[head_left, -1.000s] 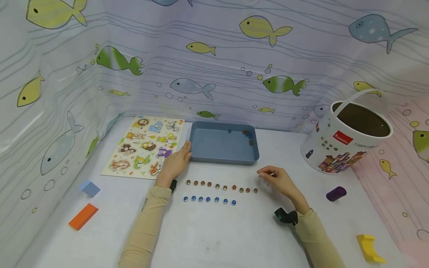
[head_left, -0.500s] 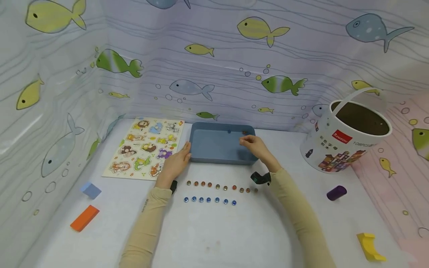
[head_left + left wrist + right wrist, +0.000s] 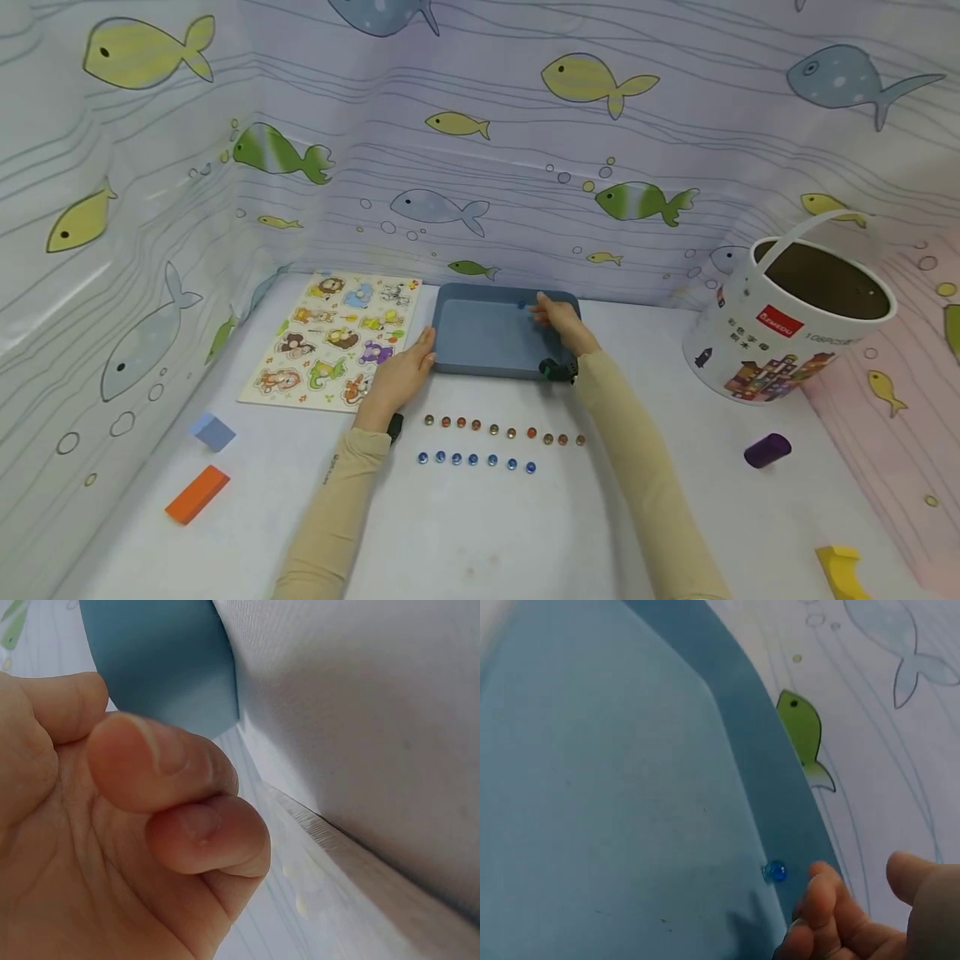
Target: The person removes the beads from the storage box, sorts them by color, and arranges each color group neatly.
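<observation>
A blue tray [image 3: 480, 342] stands at the back of the white table. My right hand [image 3: 545, 311] reaches into its far right part, fingers loosely bent, holding nothing. Its fingertips [image 3: 819, 889] hover just right of a single blue marble [image 3: 775, 871] that lies against the tray's far wall [image 3: 780, 795]. My left hand [image 3: 402, 377] rests on the table with the thumb against the tray's left front corner [image 3: 165, 667], its fingers [image 3: 161, 761] curled and holding nothing. In front of the tray lie a row of several brown and orange marbles [image 3: 504, 432] and a shorter row of blue marbles [image 3: 475, 459].
An animal puzzle board [image 3: 333, 342] lies left of the tray. A white bucket [image 3: 787, 333] stands tilted at the right, with a purple cylinder [image 3: 767, 450] and a yellow block [image 3: 843, 571] nearer me. An orange block [image 3: 197, 493] and a pale blue cube [image 3: 213, 432] lie at the left.
My right hand left the right end of the brown marble row, went into the tray and moved on toward its far wall by the blue marble. The left hand stayed put.
</observation>
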`<state>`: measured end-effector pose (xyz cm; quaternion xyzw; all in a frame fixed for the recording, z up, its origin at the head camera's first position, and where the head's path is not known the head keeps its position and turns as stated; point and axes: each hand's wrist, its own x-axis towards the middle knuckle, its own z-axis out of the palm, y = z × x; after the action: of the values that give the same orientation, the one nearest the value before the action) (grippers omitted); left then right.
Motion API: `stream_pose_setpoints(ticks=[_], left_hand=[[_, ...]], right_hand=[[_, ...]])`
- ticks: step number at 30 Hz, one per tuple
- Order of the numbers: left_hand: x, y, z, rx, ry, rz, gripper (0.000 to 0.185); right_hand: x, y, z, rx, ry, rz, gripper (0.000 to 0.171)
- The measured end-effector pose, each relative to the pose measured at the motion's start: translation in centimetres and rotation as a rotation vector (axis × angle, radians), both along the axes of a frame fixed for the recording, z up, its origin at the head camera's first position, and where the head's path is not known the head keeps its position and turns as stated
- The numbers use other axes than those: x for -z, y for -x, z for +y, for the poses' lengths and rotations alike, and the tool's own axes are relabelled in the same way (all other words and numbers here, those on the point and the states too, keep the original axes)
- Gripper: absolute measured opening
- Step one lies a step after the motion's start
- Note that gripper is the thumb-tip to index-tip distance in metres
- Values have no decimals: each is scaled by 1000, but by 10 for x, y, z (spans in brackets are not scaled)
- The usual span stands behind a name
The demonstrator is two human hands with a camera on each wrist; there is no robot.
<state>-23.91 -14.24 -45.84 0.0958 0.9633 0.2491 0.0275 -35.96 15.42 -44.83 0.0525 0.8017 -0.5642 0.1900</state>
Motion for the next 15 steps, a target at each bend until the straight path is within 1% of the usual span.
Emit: stream_pose_setpoints(ticks=[4,8,11,13,15], left_hand=[[0,-2,2,10,4,-1,53],[-1,-2,3,14,4,2,52],[-2,-2,2,9,4,2,52],[-2,-1,2,4,6,1,52],[-2,-1,2,1,10,-1,53]], right_hand=[[3,10,1,72,40,29,59],[6,17,1,209,100,113,56],[9,19,-1,285,128,166,49],[10,18,-2,297,140,175,41],[11,17,-4,274,132,177,36]])
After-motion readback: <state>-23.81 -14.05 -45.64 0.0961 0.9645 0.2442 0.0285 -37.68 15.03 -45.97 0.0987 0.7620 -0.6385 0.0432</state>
